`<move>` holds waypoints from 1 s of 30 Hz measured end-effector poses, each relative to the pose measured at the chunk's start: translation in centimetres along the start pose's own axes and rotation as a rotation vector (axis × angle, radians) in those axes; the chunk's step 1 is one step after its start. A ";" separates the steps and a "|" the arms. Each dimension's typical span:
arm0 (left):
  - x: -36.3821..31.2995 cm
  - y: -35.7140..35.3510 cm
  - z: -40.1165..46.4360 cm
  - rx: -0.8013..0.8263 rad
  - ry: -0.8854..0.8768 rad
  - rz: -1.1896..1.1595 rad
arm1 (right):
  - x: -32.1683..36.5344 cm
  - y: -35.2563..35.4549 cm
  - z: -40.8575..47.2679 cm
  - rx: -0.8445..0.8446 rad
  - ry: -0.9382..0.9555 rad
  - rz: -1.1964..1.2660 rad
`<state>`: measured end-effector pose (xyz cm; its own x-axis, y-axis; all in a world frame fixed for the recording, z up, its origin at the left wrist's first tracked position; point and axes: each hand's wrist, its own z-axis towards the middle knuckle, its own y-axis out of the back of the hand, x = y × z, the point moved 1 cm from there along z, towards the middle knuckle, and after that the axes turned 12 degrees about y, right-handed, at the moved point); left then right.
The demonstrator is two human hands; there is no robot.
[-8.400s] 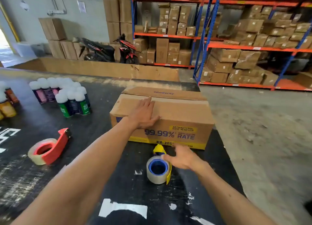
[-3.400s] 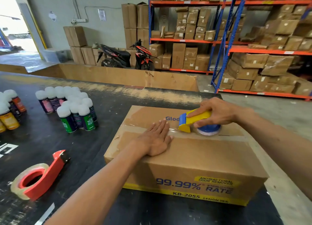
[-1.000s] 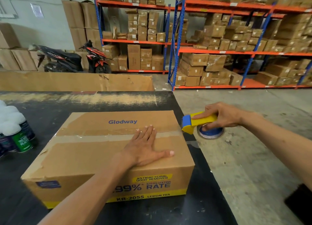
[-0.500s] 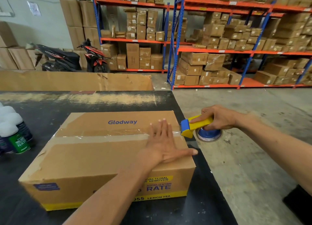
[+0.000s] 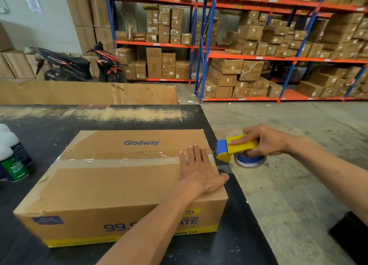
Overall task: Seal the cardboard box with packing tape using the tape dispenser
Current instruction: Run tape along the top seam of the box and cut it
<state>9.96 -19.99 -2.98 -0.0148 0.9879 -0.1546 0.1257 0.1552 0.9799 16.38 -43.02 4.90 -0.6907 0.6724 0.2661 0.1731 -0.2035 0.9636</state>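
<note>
A brown cardboard box (image 5: 111,185) printed "Glodway" lies on the black table (image 5: 49,133). A strip of clear tape (image 5: 127,155) runs along its top seam from left to right. My left hand (image 5: 199,171) lies flat, fingers apart, on the right end of the box top, over the tape. My right hand (image 5: 264,140) grips the yellow and blue tape dispenser (image 5: 237,148), held in the air just past the box's right edge, its blue nose close to the box corner. The blue-cored tape roll (image 5: 250,161) hangs beneath the dispenser.
Several white-capped bottles (image 5: 12,155) stand at the table's left edge. The table's right edge drops to a concrete floor (image 5: 298,185). A long cardboard sheet (image 5: 87,92) stands behind the table. Two motorbikes (image 5: 79,65) and box-filled racks (image 5: 249,46) line the back.
My left hand has slid right along the tape to the box's right end. The dispenser has come off the box top and past its right edge.
</note>
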 end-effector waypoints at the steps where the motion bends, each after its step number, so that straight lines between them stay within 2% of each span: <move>1: 0.0 0.0 0.0 -0.001 -0.003 0.000 | 0.1 -0.2 0.2 0.015 0.018 -0.030; 5: -0.2 -0.2 0.4 -0.001 -0.010 0.015 | 0.5 -0.1 1.2 0.051 0.075 -0.171; 11: -0.3 -0.2 0.4 -0.001 0.010 0.012 | 3.2 2.2 2.6 0.153 0.255 -0.482; 14: -0.1 -0.3 0.0 0.001 0.022 0.010 | 4.1 1.7 1.2 0.341 0.251 -0.683; 15: 0.0 -0.3 -0.1 0.005 0.011 0.008 | 3.8 1.2 -0.1 0.378 0.213 -0.680; 20: -0.6 -0.1 0.7 0.021 0.002 0.019 | 2.0 1.2 -4.5 0.195 -0.037 -0.540; 26: -2.4 0.7 0.9 0.034 0.049 0.115 | 4.1 -0.8 -3.2 -0.011 -0.066 -0.444; 30: -1.9 0.8 0.5 0.080 0.015 0.120 | 5.9 -1.8 -2.2 -0.130 -0.157 -0.368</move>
<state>10.54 -21.79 -1.96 -0.0096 0.9994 -0.0345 0.2062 0.0358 0.9779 10.42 -40.24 4.72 -0.5724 0.8155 -0.0853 -0.1624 -0.0108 0.9867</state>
